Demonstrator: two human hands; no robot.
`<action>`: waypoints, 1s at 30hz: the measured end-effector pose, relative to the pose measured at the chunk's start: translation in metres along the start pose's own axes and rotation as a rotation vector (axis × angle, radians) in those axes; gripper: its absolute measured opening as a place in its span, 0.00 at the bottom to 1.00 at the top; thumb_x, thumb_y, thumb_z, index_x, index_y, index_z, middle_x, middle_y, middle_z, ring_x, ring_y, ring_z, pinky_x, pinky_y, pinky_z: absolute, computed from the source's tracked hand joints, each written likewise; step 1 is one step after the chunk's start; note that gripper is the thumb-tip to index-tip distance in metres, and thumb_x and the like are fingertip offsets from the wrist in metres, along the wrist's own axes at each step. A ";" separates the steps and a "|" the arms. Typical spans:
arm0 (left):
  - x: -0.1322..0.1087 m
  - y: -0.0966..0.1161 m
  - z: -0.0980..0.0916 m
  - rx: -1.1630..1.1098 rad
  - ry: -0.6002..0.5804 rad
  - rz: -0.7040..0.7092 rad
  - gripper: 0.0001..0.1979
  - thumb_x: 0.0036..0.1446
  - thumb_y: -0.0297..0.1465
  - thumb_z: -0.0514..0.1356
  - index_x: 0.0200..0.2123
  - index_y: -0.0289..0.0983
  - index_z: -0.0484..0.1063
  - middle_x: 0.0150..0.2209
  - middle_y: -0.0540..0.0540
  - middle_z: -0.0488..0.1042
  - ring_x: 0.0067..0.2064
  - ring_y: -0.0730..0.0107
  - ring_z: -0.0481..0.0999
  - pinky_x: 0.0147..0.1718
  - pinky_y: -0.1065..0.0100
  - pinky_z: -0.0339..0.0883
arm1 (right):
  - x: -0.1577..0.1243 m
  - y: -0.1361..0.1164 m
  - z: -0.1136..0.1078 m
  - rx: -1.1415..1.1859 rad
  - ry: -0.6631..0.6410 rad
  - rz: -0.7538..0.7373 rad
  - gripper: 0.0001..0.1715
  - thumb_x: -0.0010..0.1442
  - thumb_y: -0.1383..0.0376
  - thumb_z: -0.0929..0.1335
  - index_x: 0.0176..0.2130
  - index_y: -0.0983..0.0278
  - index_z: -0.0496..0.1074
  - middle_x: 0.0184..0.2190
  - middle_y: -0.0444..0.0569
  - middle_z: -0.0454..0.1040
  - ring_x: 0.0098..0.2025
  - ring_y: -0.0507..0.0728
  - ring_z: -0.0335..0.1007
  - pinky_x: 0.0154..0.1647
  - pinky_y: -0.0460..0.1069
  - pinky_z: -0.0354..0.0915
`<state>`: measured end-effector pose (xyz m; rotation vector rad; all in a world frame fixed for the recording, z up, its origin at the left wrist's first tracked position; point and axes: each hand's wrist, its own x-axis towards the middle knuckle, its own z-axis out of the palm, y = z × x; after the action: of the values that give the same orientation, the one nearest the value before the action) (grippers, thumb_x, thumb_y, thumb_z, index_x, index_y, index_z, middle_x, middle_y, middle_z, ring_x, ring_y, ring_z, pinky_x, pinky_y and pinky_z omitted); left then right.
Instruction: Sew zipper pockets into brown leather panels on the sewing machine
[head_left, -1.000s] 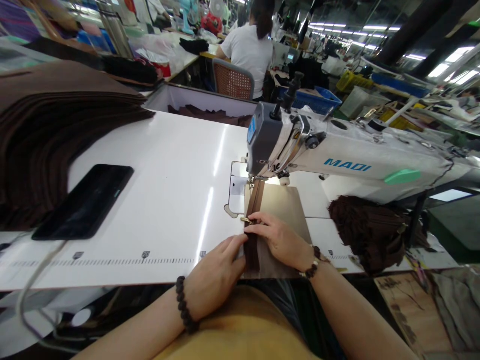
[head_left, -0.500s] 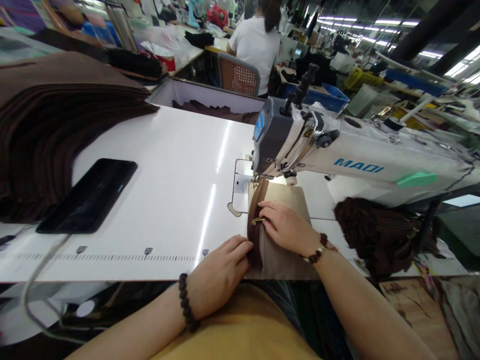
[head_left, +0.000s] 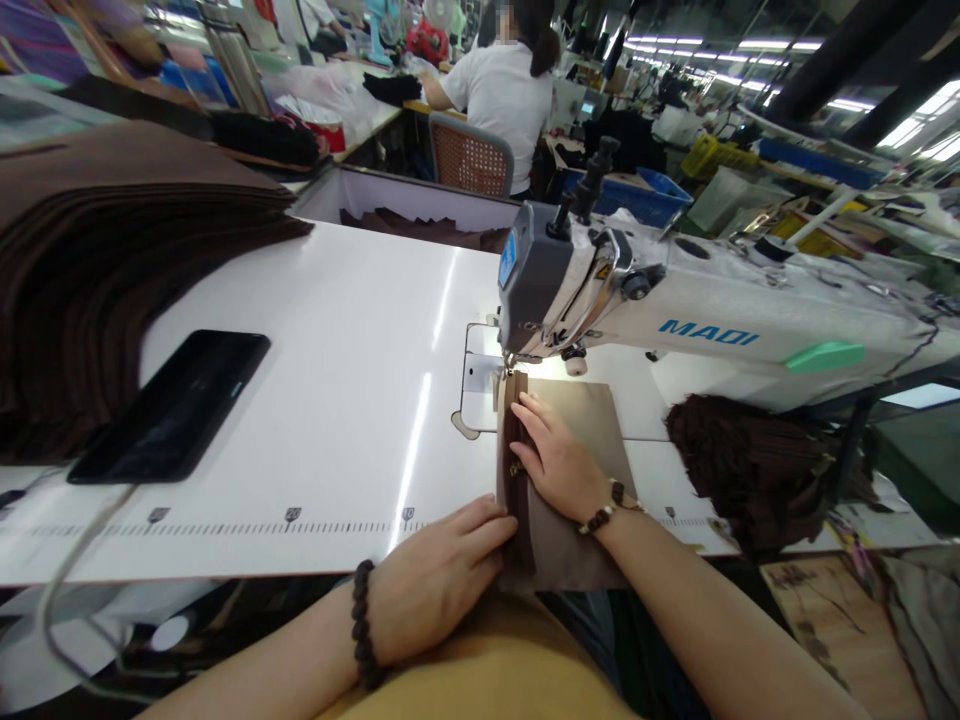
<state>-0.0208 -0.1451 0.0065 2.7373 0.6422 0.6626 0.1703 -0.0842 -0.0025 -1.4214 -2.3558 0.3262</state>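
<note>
Seam looks barely begun; most of its length lies short of the needle.
Tan fabric panel (head_left: 592, 420) with dark brown zipper (head_left: 514, 410) lies at the white counter's (head_left: 337, 330) near edge, under the white sewing machine (head_left: 705, 310). Both grips are spread flat, right hand (head_left: 559, 462) on the panel, left hand (head_left: 442, 580) at the zipper's near end.

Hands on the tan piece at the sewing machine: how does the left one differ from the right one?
The right hand lies flat high on the tan piece, fingers toward the sewing machine; the left hand sits at the table's near edge, fingertips at the zipper's lower end. The right bracelet mixes light and dark beads; the left bracelet is all dark. Both hands touch the zipper.
</note>
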 end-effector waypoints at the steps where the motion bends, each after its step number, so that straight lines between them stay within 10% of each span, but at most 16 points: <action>1: -0.001 0.001 -0.001 -0.014 0.001 0.026 0.18 0.62 0.24 0.42 0.31 0.29 0.71 0.44 0.42 0.68 0.48 0.63 0.63 0.54 0.66 0.61 | -0.003 -0.001 -0.001 0.005 -0.008 -0.001 0.25 0.61 0.66 0.58 0.56 0.72 0.58 0.58 0.57 0.56 0.62 0.58 0.46 0.62 0.57 0.50; 10: -0.009 0.000 0.008 -0.020 -0.070 0.144 0.16 0.62 0.23 0.43 0.35 0.30 0.71 0.45 0.44 0.69 0.49 0.65 0.64 0.59 0.66 0.53 | -0.012 -0.007 -0.003 0.002 -0.043 -0.020 0.25 0.61 0.65 0.57 0.57 0.68 0.59 0.60 0.50 0.55 0.62 0.58 0.44 0.62 0.57 0.51; 19: 0.005 -0.001 -0.024 -0.212 -0.128 0.036 0.12 0.60 0.21 0.47 0.35 0.32 0.70 0.43 0.45 0.71 0.43 0.68 0.67 0.45 0.69 0.66 | -0.012 -0.009 -0.004 -0.015 -0.064 -0.017 0.25 0.61 0.65 0.57 0.57 0.68 0.57 0.60 0.53 0.55 0.63 0.58 0.45 0.61 0.60 0.49; 30: 0.065 -0.105 -0.019 0.254 -0.153 -0.023 0.12 0.61 0.27 0.50 0.44 0.28 0.68 0.47 0.39 0.69 0.49 0.61 0.66 0.49 0.60 0.63 | -0.011 -0.009 -0.002 -0.044 -0.096 -0.002 0.27 0.61 0.66 0.57 0.58 0.70 0.56 0.60 0.53 0.53 0.63 0.59 0.45 0.62 0.61 0.49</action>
<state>-0.0159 -0.0202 0.0113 2.9697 0.7674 0.3841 0.1687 -0.0983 0.0008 -1.4532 -2.4554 0.3523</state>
